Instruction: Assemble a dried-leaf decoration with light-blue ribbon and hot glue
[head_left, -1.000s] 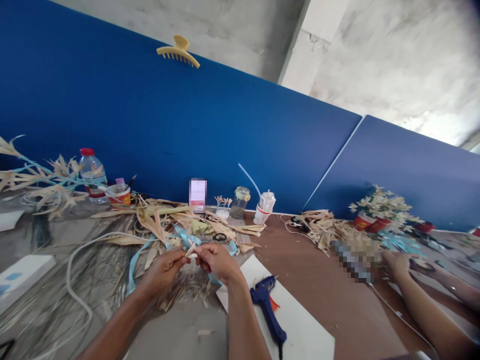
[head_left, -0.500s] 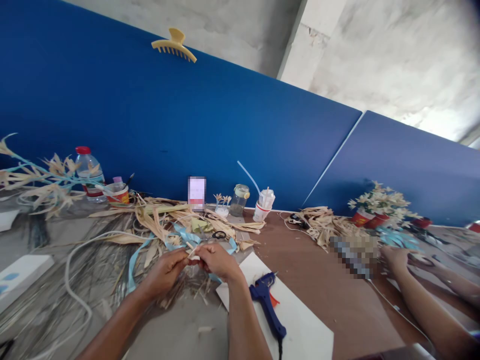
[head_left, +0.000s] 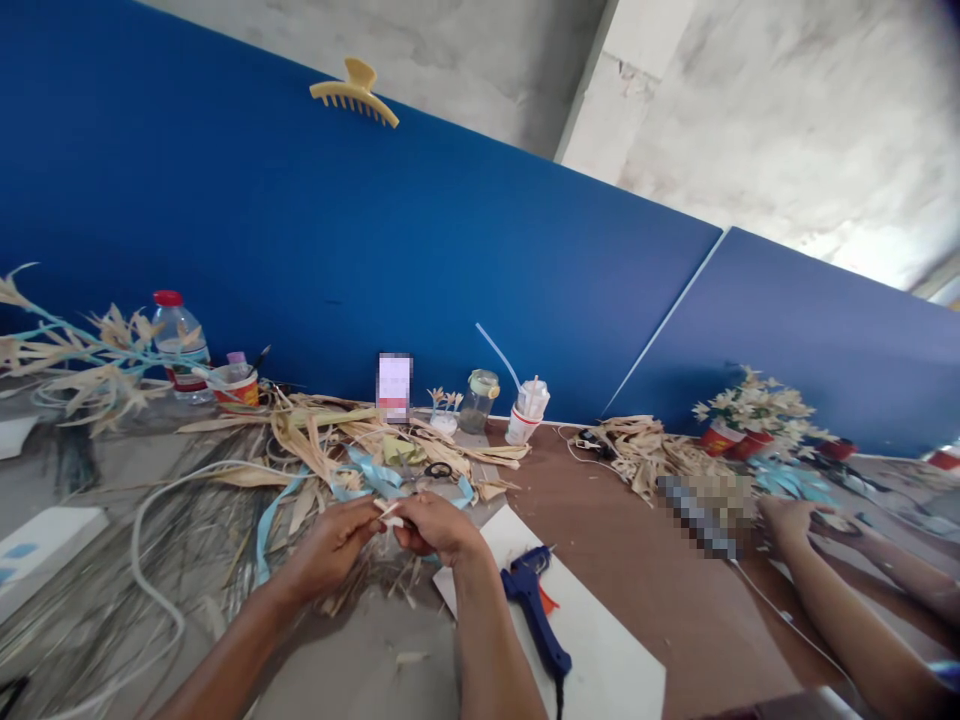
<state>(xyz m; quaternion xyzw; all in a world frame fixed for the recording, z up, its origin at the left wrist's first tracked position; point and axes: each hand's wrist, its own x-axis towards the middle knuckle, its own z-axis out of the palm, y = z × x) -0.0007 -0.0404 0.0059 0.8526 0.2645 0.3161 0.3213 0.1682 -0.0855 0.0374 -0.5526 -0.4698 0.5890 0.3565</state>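
Observation:
My left hand [head_left: 330, 545] and my right hand [head_left: 435, 525] meet over the table, both pinched on a small pale piece of dried leaf [head_left: 389, 512] held between their fingertips. Under and behind them lies a heap of dried husk strips [head_left: 322, 440] mixed with light blue ribbon [head_left: 367, 475]. A blue glue gun [head_left: 534, 610] rests on a white sheet [head_left: 600, 650] just right of my right forearm.
A water bottle [head_left: 176, 345], red cup [head_left: 236, 388], glass jar [head_left: 478, 400] and plastic cup with straw [head_left: 525, 410] stand along the blue partition [head_left: 375, 250], which carries a yellow hair clip [head_left: 354, 90]. A white cable [head_left: 150, 530] loops at left. Another person's hands [head_left: 795, 520] work at right by potted straw flowers [head_left: 754, 415].
My hands stay together on the small leaf piece with only slight finger shifts. The view has wobbled a little.

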